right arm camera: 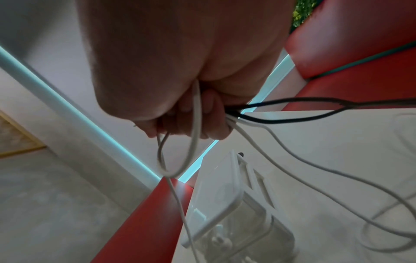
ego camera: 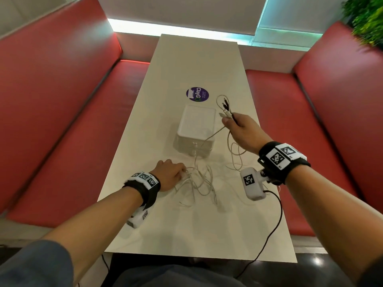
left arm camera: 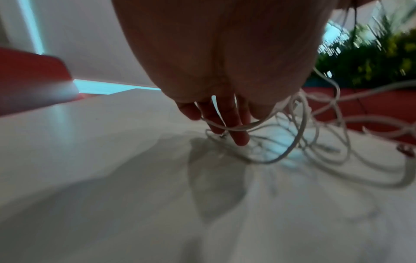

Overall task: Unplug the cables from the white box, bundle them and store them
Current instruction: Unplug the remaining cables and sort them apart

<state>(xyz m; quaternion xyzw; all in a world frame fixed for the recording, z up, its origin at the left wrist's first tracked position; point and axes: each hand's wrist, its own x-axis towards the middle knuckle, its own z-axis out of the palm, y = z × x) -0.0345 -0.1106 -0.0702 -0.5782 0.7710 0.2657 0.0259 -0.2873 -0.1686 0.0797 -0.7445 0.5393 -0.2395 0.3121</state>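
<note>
The white box [ego camera: 195,129] [right arm camera: 216,195] stands mid-table with white cables still plugged into its near face [ego camera: 194,149]. My right hand [ego camera: 230,121] [right arm camera: 186,124] is raised just right of the box and grips a bunch of cable ends [ego camera: 226,109], white and black plugs sticking out above the fist. White strands [right arm camera: 270,142] and a black one [right arm camera: 292,121] trail from it to the table. My left hand [ego camera: 183,171] [left arm camera: 234,128] is down on the tangle of white cables [ego camera: 201,183] in front of the box, its fingers [left arm camera: 238,137] hooked round one loop [left arm camera: 258,122].
A round purple sticker [ego camera: 197,94] lies beyond the box on the long white table [ego camera: 186,235]. Red bench seats [ego camera: 62,125] [ego camera: 315,125] flank it. Plants [ego camera: 366,19] show at the upper right. A black lead [ego camera: 275,220] hangs from my right wrist camera.
</note>
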